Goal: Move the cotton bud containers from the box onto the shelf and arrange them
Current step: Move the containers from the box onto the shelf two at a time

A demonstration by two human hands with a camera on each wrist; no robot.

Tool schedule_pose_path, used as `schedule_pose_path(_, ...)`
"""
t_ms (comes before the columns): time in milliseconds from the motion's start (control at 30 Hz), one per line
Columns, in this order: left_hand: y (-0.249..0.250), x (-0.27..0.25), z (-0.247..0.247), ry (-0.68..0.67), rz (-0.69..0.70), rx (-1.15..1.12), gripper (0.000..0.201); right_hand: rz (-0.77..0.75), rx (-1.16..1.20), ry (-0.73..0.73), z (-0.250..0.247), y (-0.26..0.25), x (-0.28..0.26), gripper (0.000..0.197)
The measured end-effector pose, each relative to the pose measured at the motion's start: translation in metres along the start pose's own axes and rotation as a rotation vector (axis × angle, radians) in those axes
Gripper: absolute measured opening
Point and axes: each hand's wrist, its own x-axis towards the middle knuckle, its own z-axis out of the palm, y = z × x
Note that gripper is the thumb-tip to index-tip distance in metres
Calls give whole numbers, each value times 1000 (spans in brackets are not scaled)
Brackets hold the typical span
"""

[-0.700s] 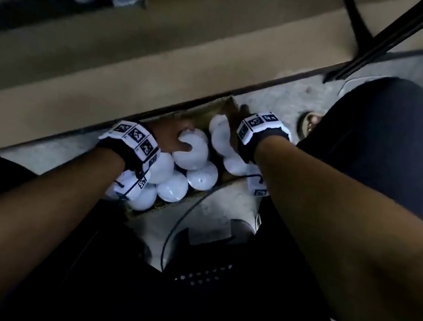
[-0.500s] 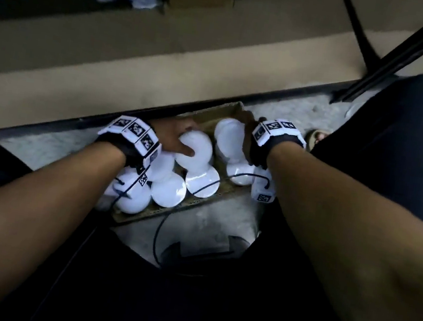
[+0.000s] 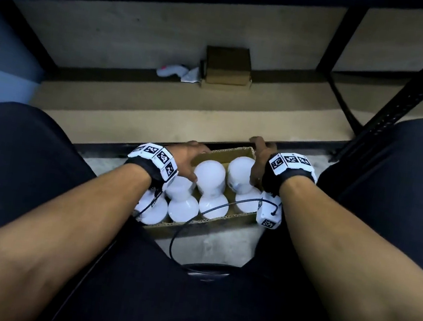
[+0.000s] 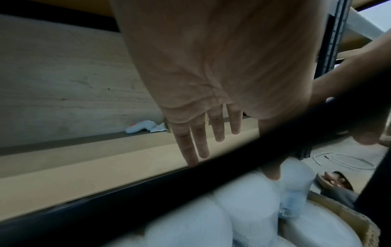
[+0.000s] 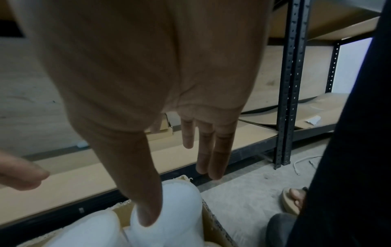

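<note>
A cardboard box (image 3: 229, 154) on the floor between my knees holds several white round cotton bud containers. My left hand (image 3: 190, 161) lies at the box's far left. Its fingers (image 4: 198, 142) stretch straight toward the shelf edge, and its thumb (image 4: 271, 167) touches one container (image 3: 210, 173). At the box's far right corner is my right hand (image 3: 259, 159). Its fingers (image 5: 220, 150) are straight and its thumb (image 5: 146, 200) presses on another container (image 3: 240, 170). Neither hand is wrapped around a container. The low shelf board (image 3: 157, 109) lies just beyond the box.
A small cardboard box (image 3: 227, 66) and a white object (image 3: 174, 72) sit at the back of the shelf. A black perforated upright (image 3: 403, 105) stands at the right. A black cable (image 3: 196, 220) crosses the box's front. My sandalled foot (image 5: 294, 200) is beside the box.
The head view has lifted toward the shelf. Both hands have slid from on top of the containers toward the box's far edge, and their fingers have straightened. The containers stay in the box.
</note>
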Motion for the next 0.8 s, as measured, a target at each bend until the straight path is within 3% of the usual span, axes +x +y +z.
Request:
schedule_pose_path(233, -2, 16, 5, 15, -69, -42, 90, -37, 43, -49, 9, 1, 22, 109)
schedule_pose_path(433, -7, 38, 24, -67, -60, -37, 105, -39, -32, -23, 27, 4, 43, 94)
schedule_pose_path(600, -3, 54, 40, -73, -56, -5, 119, 3, -56, -143, 32, 8, 53, 119)
schedule_pose_path(800, -1, 62, 57, -88, -64, 6, 118, 11, 37, -192, 37, 2, 57, 119)
